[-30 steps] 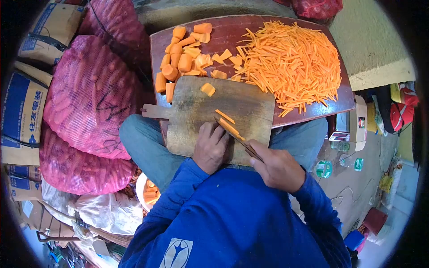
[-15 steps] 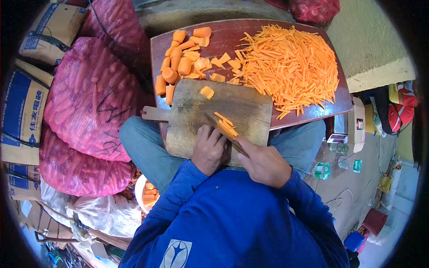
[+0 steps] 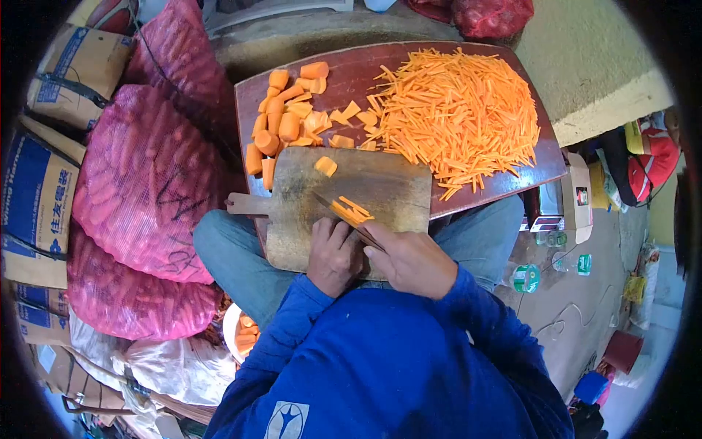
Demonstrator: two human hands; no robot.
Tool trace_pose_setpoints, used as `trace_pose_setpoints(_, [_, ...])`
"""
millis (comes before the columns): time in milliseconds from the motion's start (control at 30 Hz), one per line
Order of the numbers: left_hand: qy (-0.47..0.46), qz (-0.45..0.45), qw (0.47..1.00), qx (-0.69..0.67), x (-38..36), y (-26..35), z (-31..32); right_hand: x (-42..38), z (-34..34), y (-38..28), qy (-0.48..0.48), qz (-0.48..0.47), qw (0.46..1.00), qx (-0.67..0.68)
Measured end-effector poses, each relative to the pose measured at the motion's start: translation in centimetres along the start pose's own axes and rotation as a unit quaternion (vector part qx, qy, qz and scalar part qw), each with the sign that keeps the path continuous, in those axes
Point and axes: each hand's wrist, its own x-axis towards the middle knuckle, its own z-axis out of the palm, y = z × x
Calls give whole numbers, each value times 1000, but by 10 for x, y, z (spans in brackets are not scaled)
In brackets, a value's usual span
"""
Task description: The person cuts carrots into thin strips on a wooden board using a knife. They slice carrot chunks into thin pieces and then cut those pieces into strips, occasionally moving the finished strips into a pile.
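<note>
On your far left lie bulging pink mesh sacks [image 3: 146,175] against printed cardboard boxes [image 3: 33,197]. Next comes the worn wooden cutting board with a short handle [image 3: 380,183], resting on the dark red-brown table [image 3: 358,69]. Behind the board sits a heap of thick orange carrot chunks [image 3: 281,121], and one loose flat carrot piece [image 3: 325,165] lies on the board itself.

Your left hand [image 3: 333,252] rests fingers-down on the near part of the board, its grip pressed on the small stack of thin orange carrot slices [image 3: 351,211], which lies just beyond your fingertips. The stack's long axis runs diagonally, from near-left up toward far-right. Your right hand [image 3: 413,260], just to the right, has its grip wrapped tight round the handle of a dark-bladed knife [image 3: 344,217]; the blade slants up-left from that hand and meets the slices at your left fingertips. Both hands are close, the left one nearer.

Further right, a broad pile of fine orange carrot matchsticks [image 3: 457,110] covers the table's far side.
</note>
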Motion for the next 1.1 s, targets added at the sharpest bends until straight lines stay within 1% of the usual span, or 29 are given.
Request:
trace_pose_setpoints(33, [-1,5,1000,1,1,0,-1,0,-2,0,5,0,1000,1])
trace_pose_setpoints(100, [1,-13,1000,2,0,0,-2,-2,-6,3,31,0,998,49])
trace_pose_setpoints(133, [3,-17,1000,4,0,0,-2,-5,-10,3,27,-3,998,49])
trace_pose_setpoints(200, [26,-39,999,-20,0,0,-2,-15,-17,4,47,22,993,108])
trace_pose_setpoints(300, [51,-68,996,-32,-2,-4,4,-25,-19,2,15,46,994,101])
trace_pose_setpoints(333, [50,-66,996,-34,-1,-4,4,-27,-16,4,17,47,994,101])
trace_pose_setpoints(400, [46,-54,997,-23,0,-5,4,-27,-8,8,28,9,996,79])
trace_pose_setpoints(533, [48,-59,996,-47,-1,-7,2,-28,-11,-3,33,7,995,89])
trace_pose_setpoints(633, [47,-66,995,-54,3,-5,-2,-31,-15,-7,47,0,998,51])
trace_pose_setpoints(733, [27,-60,997,-37,4,-4,-5,-34,-15,-10,32,-1,998,52])
trace_pose_setpoints(800, [66,-88,991,-79,4,-3,-5,-35,-14,-12,36,10,997,70])
trace_pose_setpoints(833, [65,-88,991,-80,4,-3,-5,-34,-13,-11,36,11,997,70])
trace_pose_setpoints(900, [142,-169,966,-138,4,-3,-9,-33,-9,-6,19,38,994,105])
trace_pose_setpoints(933, [141,-168,966,-138,6,-3,-13,-32,-6,-2,20,39,993,106])
trace_pose_setpoints(1000, [163,-254,940,-157,8,-5,-23,-32,-1,5,17,16,985,171])
trace_pose_setpoints(1033, [137,-279,934,-175,6,-12,-23,-31,-6,8,17,15,985,172])
trace_pose_setpoints(1067, [138,-278,935,-174,7,-17,-22,-28,-16,13,14,40,990,138])
trace_pose_setpoints(1100, [116,-266,944,-156,8,-21,-22,-26,-25,19,12,65,992,103])
